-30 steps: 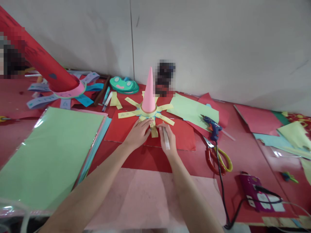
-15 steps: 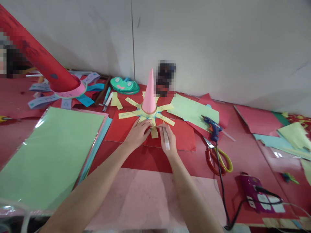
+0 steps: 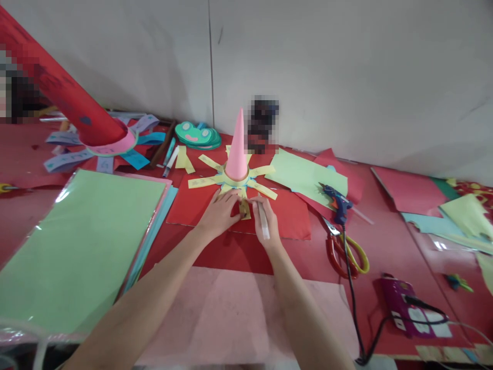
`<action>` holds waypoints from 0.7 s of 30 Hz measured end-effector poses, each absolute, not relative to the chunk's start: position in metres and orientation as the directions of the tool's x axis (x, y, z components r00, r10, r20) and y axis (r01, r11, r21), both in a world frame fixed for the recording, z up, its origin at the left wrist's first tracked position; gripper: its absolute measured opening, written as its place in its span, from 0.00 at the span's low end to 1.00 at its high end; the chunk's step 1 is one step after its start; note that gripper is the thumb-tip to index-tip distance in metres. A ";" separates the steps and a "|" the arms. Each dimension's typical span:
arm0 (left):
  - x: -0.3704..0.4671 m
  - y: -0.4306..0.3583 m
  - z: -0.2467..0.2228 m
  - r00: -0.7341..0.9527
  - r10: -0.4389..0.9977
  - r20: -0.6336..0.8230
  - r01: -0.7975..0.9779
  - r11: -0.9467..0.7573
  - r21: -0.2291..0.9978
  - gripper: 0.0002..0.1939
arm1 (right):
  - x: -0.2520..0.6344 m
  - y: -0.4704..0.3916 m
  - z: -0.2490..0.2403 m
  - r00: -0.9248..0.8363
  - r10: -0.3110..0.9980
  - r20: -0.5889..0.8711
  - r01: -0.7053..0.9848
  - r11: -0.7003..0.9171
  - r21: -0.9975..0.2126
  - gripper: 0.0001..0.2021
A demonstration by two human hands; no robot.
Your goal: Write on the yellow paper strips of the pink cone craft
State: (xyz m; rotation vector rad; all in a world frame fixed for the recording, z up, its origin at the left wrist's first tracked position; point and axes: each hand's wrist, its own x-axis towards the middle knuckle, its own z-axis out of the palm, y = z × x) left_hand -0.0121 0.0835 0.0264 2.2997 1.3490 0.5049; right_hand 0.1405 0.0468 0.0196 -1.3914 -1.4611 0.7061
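Right hand (image 3: 271, 220): grasping the pen (image 3: 264, 222), tip near the yellow strip (image 3: 245, 209).
Left hand (image 3: 219, 213): unclenched, fingers resting at the strip.
Yellow strip: between the hands, before the pink cone (image 3: 236, 160).
Pen work: seemingly writing; calls for a flat strip, small steady strokes.
Glue gun (image 3: 340, 201): apart, rightward.
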 end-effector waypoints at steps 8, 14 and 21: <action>-0.013 0.085 0.027 0.472 0.878 0.084 0.721 -0.439 0.537 0.18 | 0.140 0.047 0.025 0.129 0.973 0.189 0.370 0.130 -0.920 0.11; -0.011 0.082 0.026 0.460 0.878 0.131 0.768 -0.468 0.438 0.25 | 0.142 0.047 0.022 0.123 0.970 0.208 0.381 0.148 -0.913 0.11; -0.013 0.086 0.019 0.499 0.861 0.098 0.792 -0.500 0.350 0.23 | 0.141 0.046 0.024 0.128 0.970 0.208 0.400 0.142 -0.905 0.09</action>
